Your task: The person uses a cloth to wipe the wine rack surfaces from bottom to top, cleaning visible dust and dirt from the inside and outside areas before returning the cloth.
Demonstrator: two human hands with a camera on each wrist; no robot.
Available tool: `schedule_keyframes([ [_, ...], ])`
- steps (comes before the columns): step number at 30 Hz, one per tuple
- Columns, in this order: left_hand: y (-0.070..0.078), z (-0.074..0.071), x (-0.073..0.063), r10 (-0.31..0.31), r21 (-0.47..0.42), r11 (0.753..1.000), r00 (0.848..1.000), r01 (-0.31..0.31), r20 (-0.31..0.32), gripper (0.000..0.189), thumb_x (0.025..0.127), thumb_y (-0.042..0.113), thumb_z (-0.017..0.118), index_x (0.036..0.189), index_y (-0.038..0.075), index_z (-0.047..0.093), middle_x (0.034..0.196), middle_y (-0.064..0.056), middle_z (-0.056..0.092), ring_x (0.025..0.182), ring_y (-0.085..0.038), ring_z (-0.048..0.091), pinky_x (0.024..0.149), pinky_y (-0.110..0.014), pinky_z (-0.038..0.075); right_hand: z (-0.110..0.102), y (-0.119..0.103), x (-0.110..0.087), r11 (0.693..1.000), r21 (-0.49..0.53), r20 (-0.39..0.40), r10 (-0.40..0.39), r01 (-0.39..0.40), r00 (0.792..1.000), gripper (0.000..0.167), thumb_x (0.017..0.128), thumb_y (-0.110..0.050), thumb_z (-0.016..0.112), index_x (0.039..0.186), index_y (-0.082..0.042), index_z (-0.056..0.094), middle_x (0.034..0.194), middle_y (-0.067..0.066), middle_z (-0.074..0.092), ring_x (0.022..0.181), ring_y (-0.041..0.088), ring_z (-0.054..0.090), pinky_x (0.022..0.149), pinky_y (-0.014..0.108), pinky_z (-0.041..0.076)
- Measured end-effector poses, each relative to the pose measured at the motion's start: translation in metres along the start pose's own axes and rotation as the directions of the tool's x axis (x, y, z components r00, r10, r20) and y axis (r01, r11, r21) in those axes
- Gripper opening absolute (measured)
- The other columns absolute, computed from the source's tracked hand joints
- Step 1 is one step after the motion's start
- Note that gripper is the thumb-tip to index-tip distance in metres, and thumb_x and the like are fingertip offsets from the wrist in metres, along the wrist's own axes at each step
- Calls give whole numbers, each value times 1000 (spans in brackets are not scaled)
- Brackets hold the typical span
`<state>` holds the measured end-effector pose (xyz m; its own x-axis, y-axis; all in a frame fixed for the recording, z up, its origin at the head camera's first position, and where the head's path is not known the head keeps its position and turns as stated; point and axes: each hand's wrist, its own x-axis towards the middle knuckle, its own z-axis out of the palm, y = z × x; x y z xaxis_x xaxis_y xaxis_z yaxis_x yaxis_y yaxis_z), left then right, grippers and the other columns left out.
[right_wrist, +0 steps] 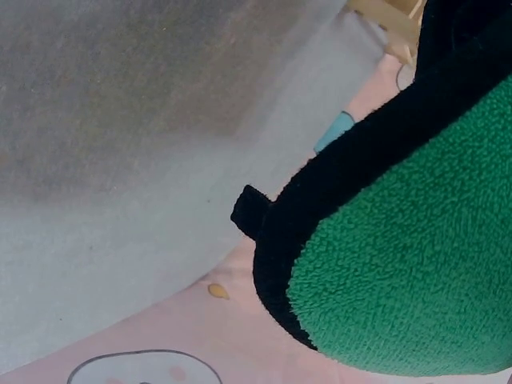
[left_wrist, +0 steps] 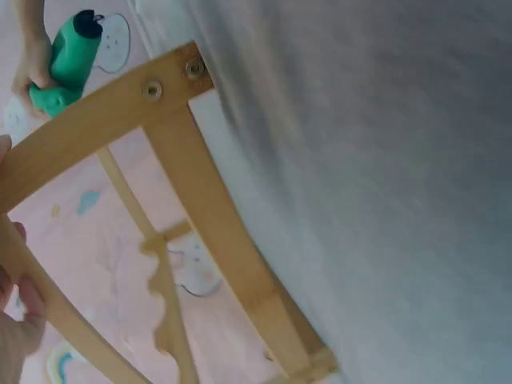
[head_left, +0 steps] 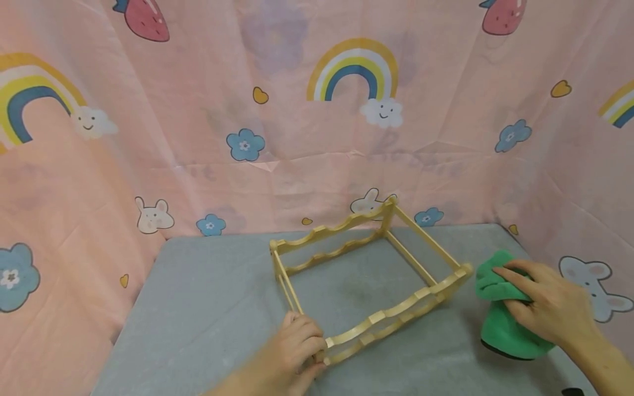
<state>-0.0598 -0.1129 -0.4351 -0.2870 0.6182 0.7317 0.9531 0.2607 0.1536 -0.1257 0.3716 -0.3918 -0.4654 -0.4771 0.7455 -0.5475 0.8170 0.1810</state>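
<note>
A light wooden rack (head_left: pixel 377 317) with wavy, scalloped rails stands at an angle on the grey-covered table. My left hand (head_left: pixel 297 344) grips its near left corner, fingers curled around the wood. In the left wrist view, the wooden end frame (left_wrist: pixel 218 216) shows metal screw heads, and part of my left hand (left_wrist: pixel 20 332) is at the edge. To the right of the rack, apart from it, my right hand (head_left: pixel 555 300) holds a bunched green cloth (head_left: pixel 512 333). The right wrist view shows the cloth's fuzzy surface (right_wrist: pixel 416 248), black edging and a small black loop; that hand is hidden there.
The table (head_left: pixel 198 308) has a grey cover and runs back to a pink curtain (head_left: pixel 297 181) printed with rainbows, flowers and rabbits. The curtain also hangs on both sides. A small dark object (head_left: pixel 573 391) shows at the bottom right edge, too cut off to identify.
</note>
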Motion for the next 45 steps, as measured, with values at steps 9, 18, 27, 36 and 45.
schedule_keyframes([
  [9, -18, -14, -4, 48, -39, 998, 999, -48, 5, 33, 73, -9, 74, 94, 8, 55, 91, 0, 53, 90, -17, 53, 84, -25, 42, -1, 0, -1, 1000, 8, 2, 6, -6, 1000, 53, 91, -36, 38, 94, -6, 80, 94, 13, 72, 67, 31, 66, 35, 31, 42],
  [18, -27, -24, -14, -64, -26, 998, 996, 65, 57, 42, 75, -15, 73, 109, 6, 60, 103, -3, 60, 101, -20, 58, 92, -34, 48, 1, 1, -8, 999, 26, 2, 19, -20, 1000, 53, 92, -37, 37, 94, -6, 80, 95, 13, 71, 67, 30, 64, 34, 28, 39],
  [27, -41, -32, -18, -128, 15, 992, 990, 127, 61, 58, 70, -23, 71, 121, 2, 63, 110, -4, 63, 106, -22, 59, 98, -36, 50, -1, -1, -10, 999, 47, -15, 19, -18, 1000, 54, 95, -38, 37, 91, -5, 80, 93, 13, 71, 67, 32, 63, 31, 25, 34],
  [36, -43, -36, -17, -178, 132, 976, 983, 171, 46, 56, 69, -19, 75, 120, 3, 68, 113, -6, 68, 113, -28, 63, 98, -43, 54, -8, -14, 6, 995, 83, -112, -52, 62, 992, 51, 96, -32, 41, 83, -2, 80, 84, 18, 71, 59, 33, 62, 33, 30, 41],
  [45, -40, -40, -24, -236, 250, 939, 971, 235, -27, 55, 66, -2, 92, 117, 5, 73, 117, -8, 70, 110, -29, 66, 94, -46, 56, -11, -46, 24, 946, 249, -332, -117, 206, 936, 43, 97, -28, 49, 79, 0, 76, 73, 19, 66, 53, 27, 54, 50, 14, 46],
])
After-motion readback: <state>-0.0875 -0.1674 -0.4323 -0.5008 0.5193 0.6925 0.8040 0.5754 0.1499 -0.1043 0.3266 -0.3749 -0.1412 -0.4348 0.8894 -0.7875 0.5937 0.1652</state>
